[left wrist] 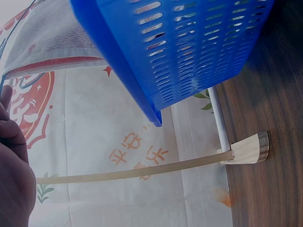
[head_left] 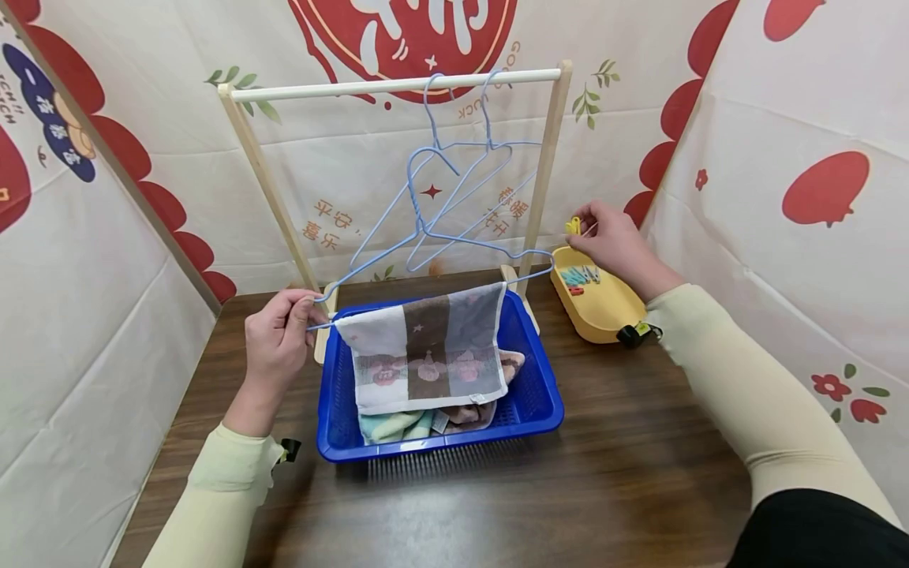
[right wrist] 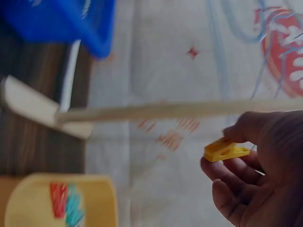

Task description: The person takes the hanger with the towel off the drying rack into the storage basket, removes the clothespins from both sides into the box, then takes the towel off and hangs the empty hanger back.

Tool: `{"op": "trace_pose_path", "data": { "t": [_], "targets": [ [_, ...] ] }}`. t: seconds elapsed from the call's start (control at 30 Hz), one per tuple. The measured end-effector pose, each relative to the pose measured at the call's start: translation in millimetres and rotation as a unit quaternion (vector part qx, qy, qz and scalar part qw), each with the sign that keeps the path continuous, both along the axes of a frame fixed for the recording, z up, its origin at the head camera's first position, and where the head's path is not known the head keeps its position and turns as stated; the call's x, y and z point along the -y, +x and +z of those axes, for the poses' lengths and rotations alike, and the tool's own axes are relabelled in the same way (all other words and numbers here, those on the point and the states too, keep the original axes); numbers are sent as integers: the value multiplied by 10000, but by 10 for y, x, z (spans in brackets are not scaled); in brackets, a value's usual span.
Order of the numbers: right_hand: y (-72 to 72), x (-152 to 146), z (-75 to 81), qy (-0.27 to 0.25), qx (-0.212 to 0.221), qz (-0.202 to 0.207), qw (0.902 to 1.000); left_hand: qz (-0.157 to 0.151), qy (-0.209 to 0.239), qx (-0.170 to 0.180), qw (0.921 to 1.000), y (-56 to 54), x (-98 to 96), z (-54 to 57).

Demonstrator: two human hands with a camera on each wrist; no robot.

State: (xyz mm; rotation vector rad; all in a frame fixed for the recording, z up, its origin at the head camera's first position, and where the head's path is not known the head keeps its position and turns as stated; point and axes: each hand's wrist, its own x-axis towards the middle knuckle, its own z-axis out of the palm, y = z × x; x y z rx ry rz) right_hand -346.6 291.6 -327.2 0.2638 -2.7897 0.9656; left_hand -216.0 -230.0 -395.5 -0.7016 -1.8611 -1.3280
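Observation:
My left hand point(head_left: 280, 331) pinches the left end of a blue wire hanger point(head_left: 383, 256), holding it over the blue basket. Over the hanger's lower bar drapes a small white, brown and grey towel point(head_left: 428, 355). My right hand point(head_left: 618, 241) pinches a yellow clothespin point(right wrist: 225, 151) between thumb and fingers, above the yellow tray point(head_left: 604, 323). Several teal, grey and red clothespins point(head_left: 578, 276) lie in that tray. Below the towel, the blue basket point(head_left: 547, 410) holds more folded cloths point(head_left: 398, 426), partly hidden by it.
Behind the basket stands a wooden rack with a white rail point(head_left: 319, 91). Two more blue hangers point(head_left: 461, 189) hang from its right part. A printed cloth backdrop point(head_left: 177, 47) encloses the brown wooden table point(head_left: 604, 489) at the back and sides.

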Motion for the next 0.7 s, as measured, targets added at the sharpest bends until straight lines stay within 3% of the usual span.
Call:
{"op": "trace_pose_path", "data": {
  "t": [0.3,0.7],
  "targets": [
    [-349,-353,-281,1352,740,143,9880,-4,68,63,10000,5,0,-13],
    [-632,-574,-630,2440,1579,296,9564,-19,63,52,10000,-6,14,-13]
  ]
}}
